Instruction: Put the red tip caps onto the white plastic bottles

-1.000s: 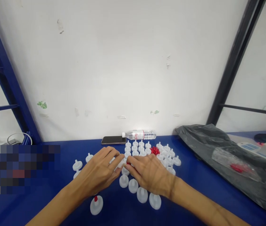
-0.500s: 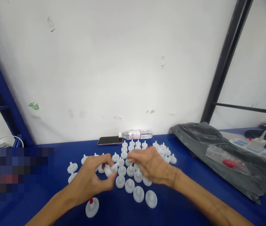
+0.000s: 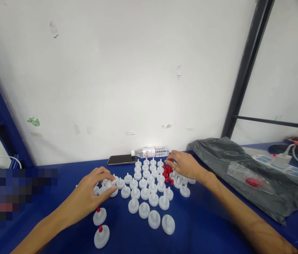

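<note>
Red caps point(image 3: 168, 173) could scatter if the half-curled right hand point(image 3: 187, 165), hold unclear, brushes them; the left hand point(image 3: 92, 190) pinches a white piece point(image 3: 109, 184).

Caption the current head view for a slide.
Left hand holds a white spouted cap; right hand at small red pieces.

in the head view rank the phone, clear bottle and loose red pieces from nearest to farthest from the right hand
1. loose red pieces: right at the fingers of the right hand
2. clear bottle: lying on its side at the back, to the hand's left
3. phone: farthest left of the three
</note>
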A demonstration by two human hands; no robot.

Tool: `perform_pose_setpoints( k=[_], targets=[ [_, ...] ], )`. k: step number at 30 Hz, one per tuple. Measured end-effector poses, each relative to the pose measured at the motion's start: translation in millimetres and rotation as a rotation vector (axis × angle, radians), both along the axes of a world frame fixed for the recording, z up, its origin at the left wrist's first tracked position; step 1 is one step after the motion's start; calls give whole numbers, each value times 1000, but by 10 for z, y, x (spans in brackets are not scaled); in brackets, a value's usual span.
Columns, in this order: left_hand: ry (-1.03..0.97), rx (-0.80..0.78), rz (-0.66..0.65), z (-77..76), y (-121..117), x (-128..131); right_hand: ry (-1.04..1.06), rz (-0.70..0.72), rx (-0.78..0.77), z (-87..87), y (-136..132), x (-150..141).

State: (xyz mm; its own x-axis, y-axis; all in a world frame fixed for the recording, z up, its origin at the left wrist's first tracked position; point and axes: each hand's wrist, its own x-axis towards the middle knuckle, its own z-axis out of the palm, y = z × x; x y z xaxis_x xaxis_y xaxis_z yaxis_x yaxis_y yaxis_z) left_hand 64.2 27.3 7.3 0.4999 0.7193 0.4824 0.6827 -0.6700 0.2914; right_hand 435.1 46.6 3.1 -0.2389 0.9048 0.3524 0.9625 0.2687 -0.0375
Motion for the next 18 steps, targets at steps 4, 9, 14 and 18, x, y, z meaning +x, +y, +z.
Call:
perform_pose_setpoints(
  k=[4,9,14,18],
  targets=[
    [65,-88,-12,-92,24,-4,8,-3,-8,-18,-1,14],
    [64,-105,34,-214,44,-11,24,31,-20,-34,-22,3],
    [74,-133,73,-184,8,9,30,37,-28,-36,-30,-7],
    [108,-206,55,-99,-29,38,27,23,-25,-29,-24,5]
  ],
)
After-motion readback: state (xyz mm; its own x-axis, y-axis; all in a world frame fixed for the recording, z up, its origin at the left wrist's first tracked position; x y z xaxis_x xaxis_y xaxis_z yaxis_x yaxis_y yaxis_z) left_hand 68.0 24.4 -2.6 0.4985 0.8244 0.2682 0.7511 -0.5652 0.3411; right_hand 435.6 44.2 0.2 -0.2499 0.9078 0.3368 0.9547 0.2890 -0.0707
